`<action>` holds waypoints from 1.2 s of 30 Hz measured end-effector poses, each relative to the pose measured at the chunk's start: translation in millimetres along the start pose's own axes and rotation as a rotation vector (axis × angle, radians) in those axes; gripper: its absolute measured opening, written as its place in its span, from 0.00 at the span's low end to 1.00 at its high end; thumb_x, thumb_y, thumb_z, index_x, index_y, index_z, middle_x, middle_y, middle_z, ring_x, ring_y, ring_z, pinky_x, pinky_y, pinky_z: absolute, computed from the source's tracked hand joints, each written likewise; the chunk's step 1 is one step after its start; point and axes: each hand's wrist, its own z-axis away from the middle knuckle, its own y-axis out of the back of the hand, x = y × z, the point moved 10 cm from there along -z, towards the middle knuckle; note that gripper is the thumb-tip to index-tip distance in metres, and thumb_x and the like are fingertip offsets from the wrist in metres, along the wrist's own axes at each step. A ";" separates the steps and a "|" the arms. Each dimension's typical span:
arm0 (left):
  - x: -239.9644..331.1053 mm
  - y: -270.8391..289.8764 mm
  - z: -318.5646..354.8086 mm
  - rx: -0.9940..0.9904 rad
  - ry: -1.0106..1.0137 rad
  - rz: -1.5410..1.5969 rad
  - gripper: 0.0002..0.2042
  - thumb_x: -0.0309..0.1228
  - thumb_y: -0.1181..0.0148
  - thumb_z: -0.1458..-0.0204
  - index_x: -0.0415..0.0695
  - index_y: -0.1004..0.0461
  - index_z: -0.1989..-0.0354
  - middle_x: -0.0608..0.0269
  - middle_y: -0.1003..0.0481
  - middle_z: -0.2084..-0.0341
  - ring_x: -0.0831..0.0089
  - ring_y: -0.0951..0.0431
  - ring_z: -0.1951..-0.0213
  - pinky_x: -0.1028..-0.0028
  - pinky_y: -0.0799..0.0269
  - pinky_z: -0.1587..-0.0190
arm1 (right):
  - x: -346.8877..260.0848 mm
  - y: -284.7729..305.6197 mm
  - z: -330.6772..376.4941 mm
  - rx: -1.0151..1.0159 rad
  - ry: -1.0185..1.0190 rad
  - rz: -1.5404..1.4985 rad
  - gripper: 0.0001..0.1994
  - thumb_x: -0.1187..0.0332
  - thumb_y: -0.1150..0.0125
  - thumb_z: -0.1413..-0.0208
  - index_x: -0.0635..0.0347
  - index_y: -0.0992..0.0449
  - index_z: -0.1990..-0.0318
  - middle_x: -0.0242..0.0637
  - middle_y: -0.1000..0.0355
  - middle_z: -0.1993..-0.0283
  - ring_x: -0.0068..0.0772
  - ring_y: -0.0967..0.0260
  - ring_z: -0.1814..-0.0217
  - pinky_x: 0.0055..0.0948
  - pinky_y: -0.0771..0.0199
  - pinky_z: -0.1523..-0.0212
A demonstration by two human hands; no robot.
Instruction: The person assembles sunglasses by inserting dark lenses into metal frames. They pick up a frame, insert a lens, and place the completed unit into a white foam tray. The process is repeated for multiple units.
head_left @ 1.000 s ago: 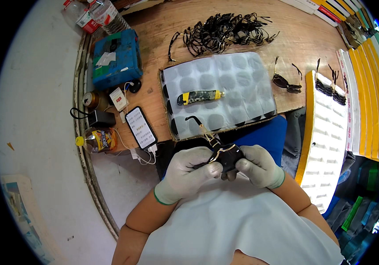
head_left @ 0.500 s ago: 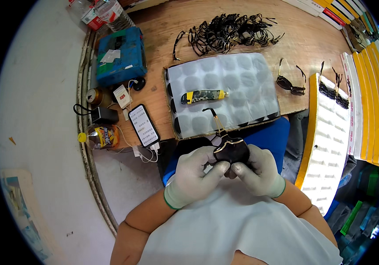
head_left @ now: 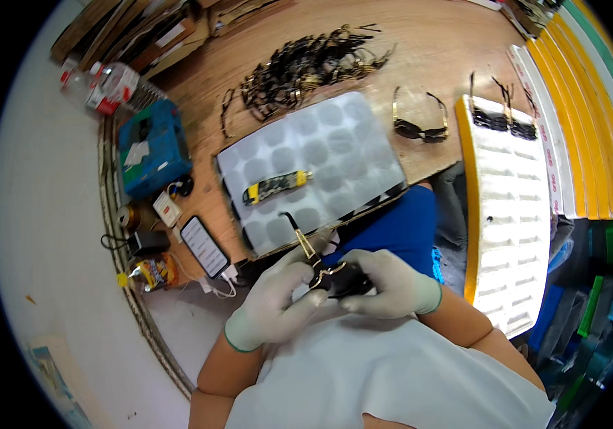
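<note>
Both gloved hands hold one pair of sunglasses (head_left: pixel 350 280) just above my lap, with dark lenses and gold trim. My left hand (head_left: pixel 278 302) is closed around its left end, thumb in front. From there one gold-and-black temple arm points up and away from me. My right hand (head_left: pixel 390 287) grips the other end of the frame, its thumb along the lower edge. Fingers cover part of the frame, and the second temple arm is hidden. Beyond my hands, a yellow and camouflage-patterned tool (head_left: pixel 275 187) lies on a tray covered with white sheeting (head_left: pixel 349 164).
A tangled heap of glasses (head_left: pixel 299 68) lies at the back. One folded-out pair (head_left: pixel 421 132) rests right of the tray. Further right stands a white slotted foam tray (head_left: pixel 506 214) holding several pairs. A phone (head_left: pixel 205 247), a blue box (head_left: pixel 155 154) and bottles (head_left: pixel 117 86) line the left side.
The whole view has shifted and turned. Between my hands the sunglasses have tilted, and my right thumb has moved away from the left thumb. Both hands keep their hold.
</note>
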 end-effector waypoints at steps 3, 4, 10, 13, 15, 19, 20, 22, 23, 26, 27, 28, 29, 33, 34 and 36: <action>15.8 -14.3 -15.8 0.007 -0.107 -0.164 0.10 0.27 0.37 0.48 0.31 0.28 0.66 0.25 0.33 0.40 0.34 0.31 0.38 0.55 0.36 0.34 | 11.3 10.0 2.8 0.015 -0.102 0.061 0.22 0.67 0.30 0.50 0.63 0.26 0.47 0.50 0.20 0.60 0.51 0.20 0.59 0.38 0.22 0.57; 20.1 -20.5 -22.5 0.010 -0.151 -0.208 0.09 0.26 0.37 0.49 0.31 0.27 0.66 0.24 0.33 0.40 0.31 0.33 0.36 0.53 0.38 0.33 | 13.6 14.4 2.1 0.020 -0.120 0.098 0.21 0.67 0.31 0.49 0.62 0.25 0.47 0.50 0.20 0.60 0.51 0.20 0.58 0.39 0.22 0.56; -11.4 -26.8 -46.4 0.133 0.024 -0.264 0.15 0.27 0.37 0.47 0.32 0.25 0.53 0.28 0.33 0.39 0.38 0.30 0.37 0.56 0.34 0.35 | 54.4 97.4 6.9 0.278 -0.279 0.738 0.18 0.71 0.39 0.48 0.61 0.22 0.48 0.51 0.22 0.52 0.51 0.23 0.50 0.45 0.24 0.48; -26.1 -27.7 -45.8 0.123 0.071 -0.239 0.18 0.28 0.38 0.46 0.32 0.26 0.48 0.31 0.32 0.39 0.42 0.29 0.36 0.58 0.34 0.34 | 89.6 210.7 3.5 0.563 -0.396 1.218 0.20 0.70 0.42 0.48 0.63 0.24 0.47 0.46 0.25 0.44 0.47 0.27 0.41 0.42 0.30 0.39; -34.7 -35.0 -49.9 0.073 0.145 -0.183 0.17 0.27 0.38 0.46 0.30 0.27 0.50 0.30 0.32 0.38 0.45 0.31 0.34 0.59 0.37 0.32 | 101.5 244.8 -4.4 0.781 -0.083 1.567 0.16 0.69 0.43 0.47 0.62 0.25 0.51 0.43 0.25 0.44 0.45 0.30 0.38 0.43 0.33 0.37; -51.2 -42.1 -49.0 0.031 0.196 -0.210 0.19 0.32 0.39 0.45 0.31 0.26 0.48 0.37 0.27 0.42 0.51 0.23 0.43 0.62 0.29 0.40 | 130.2 271.4 -47.1 0.688 -0.190 1.616 0.12 0.69 0.43 0.47 0.60 0.24 0.56 0.42 0.23 0.47 0.47 0.28 0.40 0.44 0.34 0.37; -53.1 -41.4 -47.4 0.054 0.176 -0.227 0.19 0.32 0.39 0.44 0.32 0.26 0.48 0.39 0.25 0.45 0.53 0.21 0.48 0.63 0.27 0.44 | 147.8 279.1 -53.0 0.564 -0.361 1.511 0.12 0.69 0.43 0.47 0.60 0.23 0.56 0.42 0.22 0.48 0.47 0.27 0.41 0.44 0.33 0.37; -62.0 -38.2 -46.5 0.052 0.242 -0.178 0.19 0.33 0.39 0.44 0.31 0.25 0.49 0.40 0.24 0.46 0.53 0.21 0.48 0.63 0.27 0.43 | 159.7 288.3 -60.0 0.423 -0.547 1.373 0.12 0.69 0.42 0.46 0.59 0.23 0.55 0.43 0.21 0.49 0.46 0.25 0.43 0.43 0.31 0.38; -66.1 -37.5 -47.9 0.048 0.274 -0.154 0.19 0.33 0.39 0.44 0.31 0.25 0.50 0.40 0.24 0.46 0.53 0.21 0.48 0.63 0.27 0.43 | 159.2 291.9 -61.6 0.407 -0.574 1.345 0.12 0.69 0.42 0.46 0.59 0.22 0.55 0.43 0.21 0.50 0.46 0.24 0.44 0.42 0.30 0.39; -66.7 -37.2 -56.1 0.084 0.312 -0.088 0.17 0.31 0.38 0.45 0.32 0.24 0.51 0.40 0.23 0.47 0.49 0.22 0.44 0.60 0.30 0.39 | 164.3 299.9 -67.5 0.355 -0.572 1.281 0.12 0.69 0.41 0.46 0.57 0.22 0.55 0.45 0.21 0.51 0.44 0.22 0.47 0.39 0.27 0.45; -65.0 -38.8 -59.6 0.078 0.297 -0.084 0.17 0.31 0.38 0.45 0.32 0.24 0.51 0.40 0.22 0.47 0.49 0.22 0.44 0.61 0.29 0.39 | 164.5 301.4 -69.3 0.335 -0.558 1.264 0.12 0.69 0.40 0.46 0.57 0.21 0.55 0.46 0.21 0.52 0.44 0.22 0.48 0.38 0.26 0.47; -63.4 -40.6 -63.1 0.071 0.282 -0.080 0.17 0.31 0.38 0.45 0.32 0.24 0.51 0.41 0.22 0.48 0.49 0.22 0.44 0.61 0.29 0.39 | 165.4 302.6 -69.2 0.316 -0.564 1.251 0.13 0.69 0.39 0.47 0.57 0.22 0.53 0.46 0.22 0.51 0.44 0.23 0.47 0.39 0.27 0.46; -62.0 -42.7 -66.4 0.062 0.267 -0.076 0.17 0.31 0.38 0.45 0.32 0.24 0.51 0.41 0.22 0.48 0.50 0.22 0.44 0.61 0.29 0.39 | 166.0 303.3 -68.7 0.298 -0.570 1.237 0.15 0.69 0.38 0.49 0.57 0.23 0.52 0.47 0.22 0.51 0.44 0.24 0.46 0.40 0.28 0.45; -60.2 -46.0 -67.7 0.042 0.235 -0.156 0.17 0.31 0.37 0.45 0.32 0.23 0.51 0.41 0.22 0.48 0.50 0.21 0.45 0.62 0.28 0.40 | 129.9 285.6 -67.5 0.415 -0.540 1.380 0.24 0.69 0.38 0.50 0.58 0.30 0.42 0.46 0.25 0.47 0.46 0.28 0.40 0.46 0.36 0.35; -62.2 -48.0 -67.1 0.033 0.261 -0.140 0.17 0.31 0.37 0.45 0.32 0.23 0.51 0.41 0.22 0.48 0.50 0.21 0.45 0.62 0.28 0.40 | 135.3 281.6 -63.3 0.496 -0.493 1.387 0.29 0.68 0.39 0.49 0.58 0.34 0.37 0.46 0.27 0.43 0.48 0.30 0.38 0.51 0.44 0.30; -65.1 -51.1 -65.0 0.024 0.303 -0.122 0.17 0.30 0.38 0.45 0.32 0.23 0.51 0.41 0.22 0.47 0.50 0.20 0.45 0.62 0.28 0.40 | 155.3 280.7 -62.5 0.568 -0.550 1.352 0.28 0.67 0.39 0.48 0.58 0.34 0.37 0.46 0.26 0.44 0.47 0.29 0.39 0.51 0.45 0.30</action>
